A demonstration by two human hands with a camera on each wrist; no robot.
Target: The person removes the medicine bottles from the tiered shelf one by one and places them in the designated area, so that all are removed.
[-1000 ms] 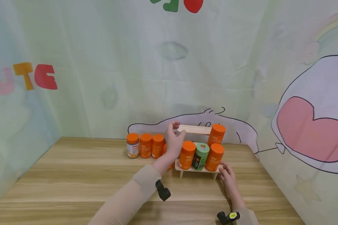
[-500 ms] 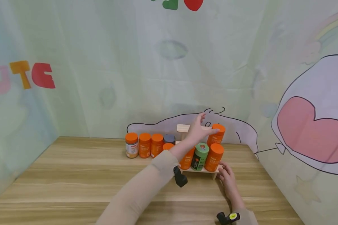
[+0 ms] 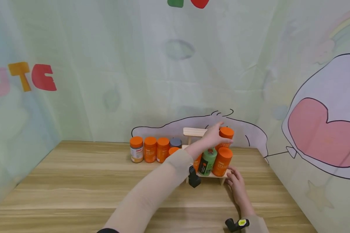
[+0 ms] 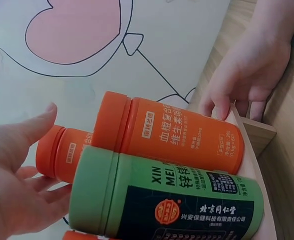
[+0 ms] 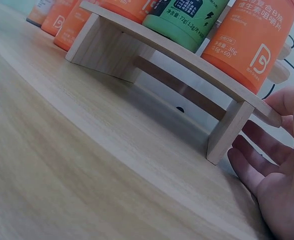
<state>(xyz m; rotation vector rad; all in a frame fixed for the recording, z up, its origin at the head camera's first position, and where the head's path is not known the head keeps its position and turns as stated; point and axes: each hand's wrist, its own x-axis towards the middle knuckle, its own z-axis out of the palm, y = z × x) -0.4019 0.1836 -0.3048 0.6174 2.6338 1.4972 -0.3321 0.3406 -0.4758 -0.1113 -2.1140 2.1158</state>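
Note:
My left hand [image 3: 214, 137] is at the upper tier of a small wooden rack [image 3: 193, 131]. Its thumb and fingers are spread on either side of the orange cap of a supplement bottle [image 4: 72, 154], with a gap showing at the thumb. Below, on the front shelf, stand a green bottle [image 4: 172, 197] and an orange bottle [image 4: 174, 135]; another orange bottle [image 3: 196, 164] is partly covered by my left forearm. My right hand [image 3: 237, 186] holds the right end of the rack, fingers at the shelf edge [image 5: 259, 107] and beside the leg.
Left of the rack, several bottles stand on the wood-grain table [image 3: 90, 181]: a white-labelled one [image 3: 137, 152], orange ones [image 3: 150, 150] and one with a dark cap [image 3: 175, 142]. A printed curtain [image 3: 110, 81] hangs behind.
My left hand has moved right, from the left end of the upper tier to the orange bottle at its right end. My right hand has stayed at the rack.

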